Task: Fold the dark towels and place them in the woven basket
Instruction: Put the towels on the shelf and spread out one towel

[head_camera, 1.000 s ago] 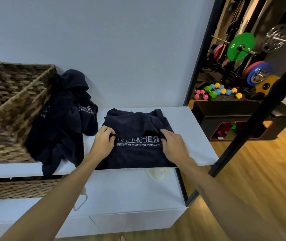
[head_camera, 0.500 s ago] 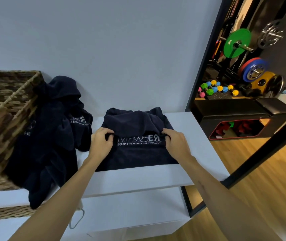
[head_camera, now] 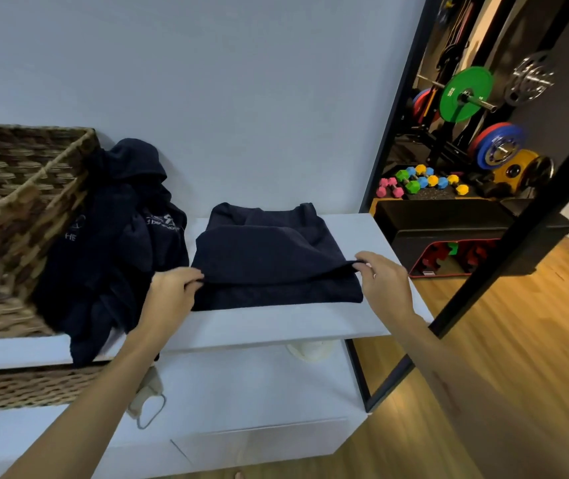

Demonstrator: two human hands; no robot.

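Head view looks down on a white shelf top (head_camera: 362,233), and everything else sits in relation to it. Your folded dark towel (head_camera: 269,257) lies on the middle of that shelf top, its near edge close to the front lip. The upper layer is doubled over toward you, and no lettering shows on the face you see.

Your left hand (head_camera: 169,299) pinches the left corner of that upper layer, thumb and fingers curled onto the cloth, right at the towel's left edge. Your right hand (head_camera: 383,281) pinches the right corner the same way, thumb on top, lifting the fold edge slightly off the layer below. Both forearms reach in from the front of the shelf top.

On the left part of the shelf top, a pile of dark towels (head_camera: 117,236) hangs in a loose heap, white print visible on two folds, draping down over the front lip. It leans against the woven basket (head_camera: 17,216), which stands tilted at the far left end of the shelf top with its opening toward you; its near side is blurred.

Below the shelf top, a pale face mask (head_camera: 145,399) dangles by its loop. Beyond the right end of the shelf top, coloured dumbbells (head_camera: 421,181) and a green weight plate (head_camera: 466,95) stand in the next room.
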